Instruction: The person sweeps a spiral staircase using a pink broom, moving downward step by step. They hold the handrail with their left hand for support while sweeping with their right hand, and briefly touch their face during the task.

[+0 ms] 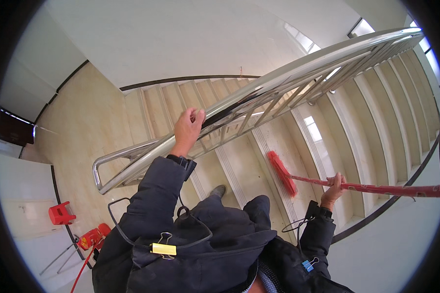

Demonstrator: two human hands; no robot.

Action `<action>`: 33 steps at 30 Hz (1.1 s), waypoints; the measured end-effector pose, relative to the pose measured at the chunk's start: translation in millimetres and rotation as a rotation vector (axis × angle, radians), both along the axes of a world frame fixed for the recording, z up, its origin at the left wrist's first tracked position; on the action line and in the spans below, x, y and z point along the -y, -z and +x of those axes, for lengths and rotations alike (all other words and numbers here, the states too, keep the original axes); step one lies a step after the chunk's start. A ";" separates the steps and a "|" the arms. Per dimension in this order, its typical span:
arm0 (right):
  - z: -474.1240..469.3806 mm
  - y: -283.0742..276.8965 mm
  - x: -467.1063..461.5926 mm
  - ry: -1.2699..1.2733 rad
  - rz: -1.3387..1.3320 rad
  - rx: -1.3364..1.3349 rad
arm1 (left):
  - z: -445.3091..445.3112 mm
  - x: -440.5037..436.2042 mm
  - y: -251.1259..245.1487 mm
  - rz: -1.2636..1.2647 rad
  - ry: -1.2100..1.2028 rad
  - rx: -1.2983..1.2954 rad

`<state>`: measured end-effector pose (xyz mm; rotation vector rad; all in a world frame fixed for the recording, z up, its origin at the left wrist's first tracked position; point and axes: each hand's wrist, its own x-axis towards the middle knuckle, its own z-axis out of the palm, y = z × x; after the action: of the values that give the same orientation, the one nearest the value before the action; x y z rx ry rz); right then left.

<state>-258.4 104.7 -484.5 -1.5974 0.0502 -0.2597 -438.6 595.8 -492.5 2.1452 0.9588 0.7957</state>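
Note:
My left hand (189, 128) is curled over the polished stainless steel handrail (238, 97) of the staircase, with its fingers bent at the rail. My right hand (334, 188) grips the red handle (392, 189) of a broom. The broom's red head (283, 174) rests on a stair tread (275, 143) ahead of me, its bristles against the step. A shoe (217, 190) of mine stands on a lower step. Small specks of dirt lie on the treads near the broom.
Pale stone stairs (370, 121) climb to the right, and another flight (183, 99) runs beyond the railing. On the landing floor (84, 135) at left are a red plastic stool (61, 213) and a red object with metal legs (90, 238). Cables hang from my sleeves.

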 end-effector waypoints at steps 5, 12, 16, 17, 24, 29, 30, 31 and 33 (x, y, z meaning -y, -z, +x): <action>-4.4 1.4 -3.3 0.055 0.008 0.027 | 13.9 -3.4 3.7 -0.052 0.027 -0.136; 1.4 -1.6 -19.0 0.180 0.012 0.021 | 6.3 -17.6 -3.1 -0.077 0.145 -0.375; 12.6 -2.7 -19.7 0.236 0.002 0.052 | 2.6 -16.1 -2.4 -0.126 0.130 -0.380; 15.0 -2.7 -18.4 0.223 0.013 0.050 | 2.4 -15.6 -2.3 -0.138 0.123 -0.377; 25.8 3.2 -14.4 0.251 0.052 0.060 | 3.7 -13.8 -3.8 -0.123 0.068 -0.275; 26.2 5.9 -15.4 0.256 0.044 0.065 | 2.8 -11.6 -2.7 -0.102 0.062 -0.247; 24.9 6.2 -15.3 0.257 0.044 0.066 | 2.7 -11.2 -2.2 -0.101 0.058 -0.260; 23.4 6.3 -15.2 0.251 0.038 0.074 | 3.1 -11.0 -1.9 -0.101 0.058 -0.266; 20.4 7.0 -14.9 0.238 0.026 0.091 | 4.1 -10.5 -1.0 -0.103 0.058 -0.259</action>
<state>-238.0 119.6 -491.5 -1.5524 0.1728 -0.5145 -434.4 606.2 -491.5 2.2097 1.0370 0.4369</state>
